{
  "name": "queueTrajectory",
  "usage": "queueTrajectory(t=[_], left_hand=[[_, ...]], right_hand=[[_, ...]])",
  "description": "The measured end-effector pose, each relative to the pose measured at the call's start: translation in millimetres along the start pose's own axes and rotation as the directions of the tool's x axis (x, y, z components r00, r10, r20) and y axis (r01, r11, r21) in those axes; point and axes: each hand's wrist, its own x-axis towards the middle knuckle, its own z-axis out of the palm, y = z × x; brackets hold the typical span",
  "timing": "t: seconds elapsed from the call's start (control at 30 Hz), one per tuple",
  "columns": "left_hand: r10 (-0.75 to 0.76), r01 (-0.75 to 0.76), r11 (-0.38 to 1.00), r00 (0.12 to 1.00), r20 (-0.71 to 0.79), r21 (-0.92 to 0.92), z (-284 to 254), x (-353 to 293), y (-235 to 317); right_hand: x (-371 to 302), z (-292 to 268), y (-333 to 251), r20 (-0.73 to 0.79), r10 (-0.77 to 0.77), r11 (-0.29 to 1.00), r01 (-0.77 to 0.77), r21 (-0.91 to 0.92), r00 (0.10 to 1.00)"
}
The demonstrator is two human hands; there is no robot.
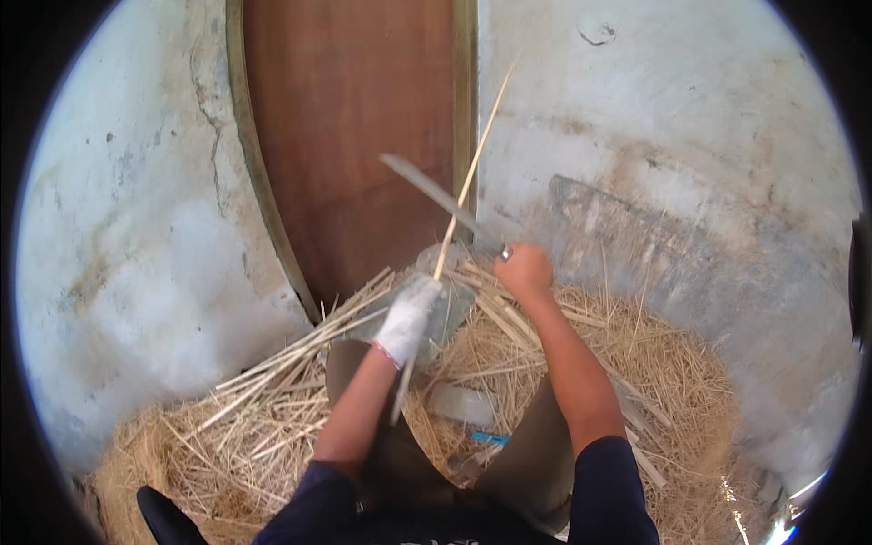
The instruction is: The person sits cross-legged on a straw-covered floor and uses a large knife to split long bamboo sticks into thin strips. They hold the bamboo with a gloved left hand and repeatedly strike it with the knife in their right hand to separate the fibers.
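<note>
My left hand (409, 316), in a white glove, is closed round a thin, pale bamboo strip (476, 162). The strip slants up and away to the right, and its thicker lower end sticks out below my wrist. In my bare right hand (526, 271) is the handle of a long knife (420, 181). Its grey blade points up and to the left and crosses the strip above my glove; whether the two touch I cannot tell. Slight blur softens the blade and the glove.
Shavings and split strips (272, 400) cover the floor around my legs. A brown door (350, 118) in a wooden frame stands ahead, between stained, cracked walls (672, 136). A grey block (461, 405) and a small blue object (490, 438) lie between my knees.
</note>
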Motion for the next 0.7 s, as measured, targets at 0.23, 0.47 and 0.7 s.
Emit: queueTrajectory(t=[0.23, 0.47, 0.7], left_hand=[[-0.268, 0.241, 0.944, 0.958, -0.101, -0.226, 38, -28, 4], [-0.358, 0.377, 0.903, 0.926, 0.121, -0.209, 40, -56, -4], [-0.459, 0.528, 0.811, 0.841, 0.287, -0.250, 33, -90, 7]], right_hand=[[5, -5, 17, 0.017, -0.341, 0.914, 0.336, -0.230, 0.940], [31, -17, 75, -0.232, -0.200, 0.944, 0.124, -0.307, 0.952], [11, -57, 110, -0.033, -0.074, 0.926, 0.056, -0.373, 0.997]])
